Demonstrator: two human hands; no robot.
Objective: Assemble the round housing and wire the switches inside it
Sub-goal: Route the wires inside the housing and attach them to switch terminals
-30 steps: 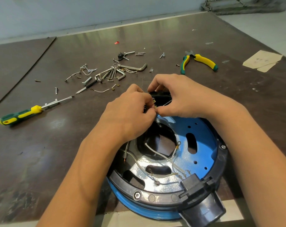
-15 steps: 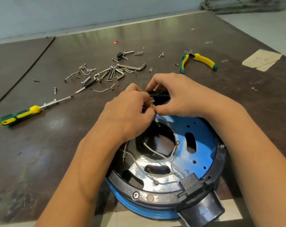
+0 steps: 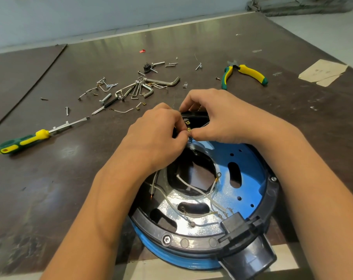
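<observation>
The round housing (image 3: 250, 178), blue inside with a black rim, lies near the table's front edge, its black handle (image 3: 250, 257) pointing toward me. White wires (image 3: 193, 188) run loosely across its shiny inner plate. At the far rim, my left hand (image 3: 157, 138) and my right hand (image 3: 226, 120) meet with curled fingers. Both pinch a small brass wire terminal (image 3: 188, 129) beside a black switch (image 3: 193, 118) set in the rim. The fingertips hide most of the switch.
A green-yellow screwdriver (image 3: 28, 139) lies at the left. Hex keys (image 3: 143, 87), screws and short wire pieces are scattered behind the hands. Green-yellow pliers (image 3: 244, 74) lie at the back right, with torn cardboard (image 3: 323, 72) further right.
Both hands stay at the housing's far rim; the fingertips shift only slightly around the terminal.
</observation>
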